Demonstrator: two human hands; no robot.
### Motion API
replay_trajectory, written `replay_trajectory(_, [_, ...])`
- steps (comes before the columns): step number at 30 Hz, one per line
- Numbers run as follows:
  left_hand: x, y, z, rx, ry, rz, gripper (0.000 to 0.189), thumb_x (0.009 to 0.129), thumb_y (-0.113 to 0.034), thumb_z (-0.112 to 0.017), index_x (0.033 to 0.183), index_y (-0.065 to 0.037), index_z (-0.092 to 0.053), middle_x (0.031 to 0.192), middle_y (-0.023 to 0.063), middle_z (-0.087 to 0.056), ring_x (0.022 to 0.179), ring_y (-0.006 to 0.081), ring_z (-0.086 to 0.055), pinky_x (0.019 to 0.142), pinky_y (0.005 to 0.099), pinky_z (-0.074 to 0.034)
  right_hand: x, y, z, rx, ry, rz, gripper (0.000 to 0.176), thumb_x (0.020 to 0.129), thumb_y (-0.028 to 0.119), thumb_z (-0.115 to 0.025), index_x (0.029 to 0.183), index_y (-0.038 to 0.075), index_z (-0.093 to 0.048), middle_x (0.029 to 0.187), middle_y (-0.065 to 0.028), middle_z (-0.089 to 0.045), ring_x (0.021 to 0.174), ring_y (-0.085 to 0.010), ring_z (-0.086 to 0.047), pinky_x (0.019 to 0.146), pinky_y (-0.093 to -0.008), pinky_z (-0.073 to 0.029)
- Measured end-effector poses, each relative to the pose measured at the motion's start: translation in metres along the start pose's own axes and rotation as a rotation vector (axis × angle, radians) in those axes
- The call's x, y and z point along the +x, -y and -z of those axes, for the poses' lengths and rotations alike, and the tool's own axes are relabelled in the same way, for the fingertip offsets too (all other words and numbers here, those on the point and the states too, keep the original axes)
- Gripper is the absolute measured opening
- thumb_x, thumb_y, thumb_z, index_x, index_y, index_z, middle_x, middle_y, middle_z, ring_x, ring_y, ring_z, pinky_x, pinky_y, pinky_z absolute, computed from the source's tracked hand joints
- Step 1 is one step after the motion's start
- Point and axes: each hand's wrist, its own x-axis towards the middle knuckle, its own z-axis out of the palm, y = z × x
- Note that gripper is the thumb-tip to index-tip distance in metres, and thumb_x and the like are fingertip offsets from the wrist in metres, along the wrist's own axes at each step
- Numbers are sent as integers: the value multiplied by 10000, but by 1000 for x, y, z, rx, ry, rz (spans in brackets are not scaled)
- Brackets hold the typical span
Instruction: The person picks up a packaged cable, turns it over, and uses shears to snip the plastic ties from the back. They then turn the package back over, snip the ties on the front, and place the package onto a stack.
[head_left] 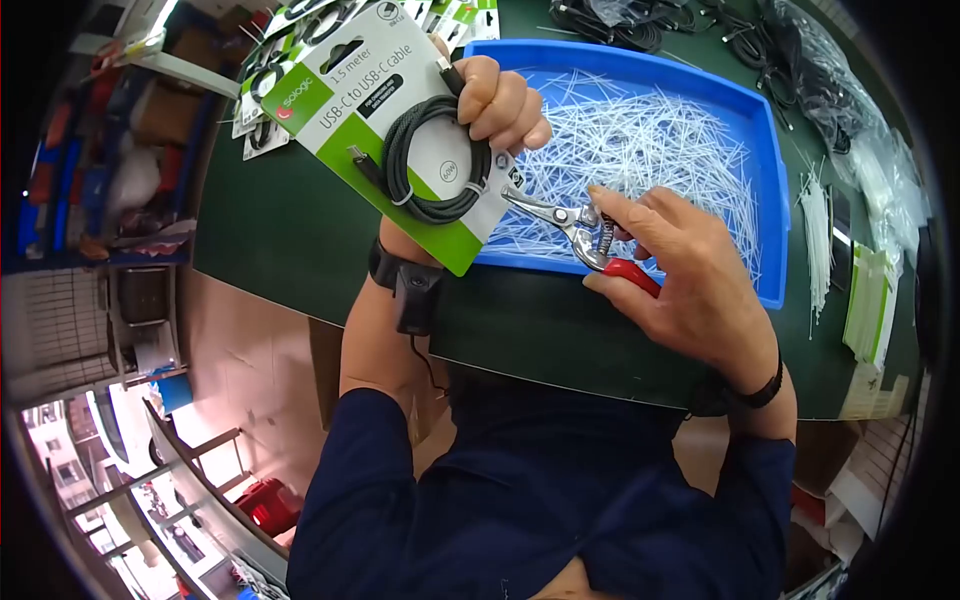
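Observation:
My left hand (503, 108) grips the edge of a green and white USB-C cable card (345, 125), which is tilted and faces me. A coiled black cable (395, 165) is fastened to the card with white zip ties, and its connector ends stick out. My left palm is hidden behind the card. In my right hand (690, 265) are small pruning shears (590, 240) with a red handle and a spring. Their metal jaws point left, with the tip right at the card's lower right edge, near the zip tie on the coil.
A blue tray (778, 200) full of loose white zip ties (630, 140) lies behind my hands on the dark green table (265, 220). Finished-looking cable cards (265, 90) pile up at back left. Black cables (610, 20), a plastic bag (850, 100) and blank cards (868, 305) lie back and right.

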Motion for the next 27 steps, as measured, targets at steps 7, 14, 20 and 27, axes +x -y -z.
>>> replay_trajectory(7, [4,2,12,75,129,21,544,1154,-416,-158,755,-179,-442,695,-23,-429,712,160,-406,805,361,-448,-3,2,-6,14,-20,48,674,748,97,-885,1378,70,-646,881,-137,-602,740,-307,-587,658,-407,-470])
replay_trajectory(14, [2,2,12,103,170,42,570,1157,-437,-158,759,-169,-464,696,-15,-438,711,161,-415,809,365,-456,-4,1,-10,-49,-3,57,630,783,147,-872,1356,36,-635,909,-139,-610,803,-324,-621,699,-429,-511])
replay_trajectory(20, [4,2,12,98,186,24,593,1161,-469,-170,752,-163,-472,691,-9,-441,700,160,-418,783,362,-461,-5,3,-8,-61,-5,44,590,793,160,-868,1323,14,-653,931,-142,-620,828,-332,-641,720,-434,-535])
replay_trajectory(27, [5,1,6,194,219,7,607,1159,-489,-178,739,-157,-466,684,-8,-441,690,155,-421,738,353,-454,-8,3,-8,-105,-33,46,666,744,113,-887,1364,52,-651,940,-126,-601,833,-309,-613,707,-420,-510])
